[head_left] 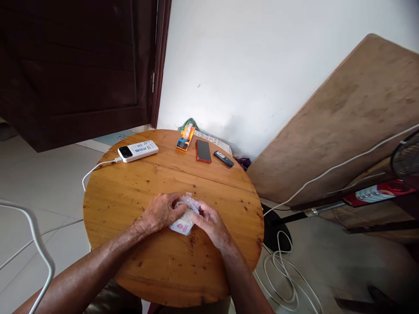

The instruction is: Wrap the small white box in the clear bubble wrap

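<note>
Both forearms reach in from the near edge | left hand (163, 212) and right hand (209, 221) pinch small plastic packet (185, 218), fingers closed on it from both sides | packet rests near-centre on round tabletop (137, 192), steadied | red phone (203, 151) far

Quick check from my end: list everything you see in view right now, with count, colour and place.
round table: one, light wood, centre
plastic packet: one, clear with white and red print, on the table between both hands
power bank: one, white, far left of the table, white cable plugged in
small gadget: one, orange, far edge
phone: one, red case, face up beside the gadget
small dark device: one, dark, right of the phone
board: one, brown, leaning on the wall at right
door: one, dark brown, back left
cables: white, coiled on the floor at right
left hand: gripping the packet
right hand: gripping the packet
</note>
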`<action>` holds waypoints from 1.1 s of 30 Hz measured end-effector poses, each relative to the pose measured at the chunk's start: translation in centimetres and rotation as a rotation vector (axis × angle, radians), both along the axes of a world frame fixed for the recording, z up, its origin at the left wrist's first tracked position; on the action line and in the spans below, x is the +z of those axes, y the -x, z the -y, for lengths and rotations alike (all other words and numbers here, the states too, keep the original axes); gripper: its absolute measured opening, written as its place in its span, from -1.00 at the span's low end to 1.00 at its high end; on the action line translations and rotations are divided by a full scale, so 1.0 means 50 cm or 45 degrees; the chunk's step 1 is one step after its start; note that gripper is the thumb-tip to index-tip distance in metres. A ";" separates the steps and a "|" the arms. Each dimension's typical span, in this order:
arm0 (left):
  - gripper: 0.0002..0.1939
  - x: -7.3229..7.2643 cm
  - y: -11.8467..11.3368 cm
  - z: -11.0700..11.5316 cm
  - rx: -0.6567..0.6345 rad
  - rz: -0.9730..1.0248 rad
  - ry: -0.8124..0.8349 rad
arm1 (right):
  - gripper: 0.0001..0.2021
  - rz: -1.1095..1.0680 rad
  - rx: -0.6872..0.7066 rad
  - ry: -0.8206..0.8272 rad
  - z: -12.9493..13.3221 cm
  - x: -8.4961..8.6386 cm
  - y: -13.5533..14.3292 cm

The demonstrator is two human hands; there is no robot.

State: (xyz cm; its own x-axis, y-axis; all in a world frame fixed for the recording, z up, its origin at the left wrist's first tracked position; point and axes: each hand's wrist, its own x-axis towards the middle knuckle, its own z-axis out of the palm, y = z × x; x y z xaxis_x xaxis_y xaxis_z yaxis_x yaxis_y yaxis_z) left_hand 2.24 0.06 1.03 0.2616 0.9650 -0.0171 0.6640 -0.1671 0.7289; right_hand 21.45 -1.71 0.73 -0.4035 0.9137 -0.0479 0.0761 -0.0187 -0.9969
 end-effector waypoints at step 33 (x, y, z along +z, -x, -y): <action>-0.57 -0.005 0.011 -0.006 -0.267 0.900 0.546 | -0.71 0.668 -0.343 -0.913 0.021 -0.021 0.023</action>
State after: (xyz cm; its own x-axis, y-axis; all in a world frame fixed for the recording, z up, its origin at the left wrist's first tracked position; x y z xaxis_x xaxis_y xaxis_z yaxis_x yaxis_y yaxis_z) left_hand 1.67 0.36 0.78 0.5208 0.8429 -0.1352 0.0153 0.1492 0.9887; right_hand 20.32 -2.76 -0.29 -0.2599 0.8552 0.4483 0.6034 0.5064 -0.6161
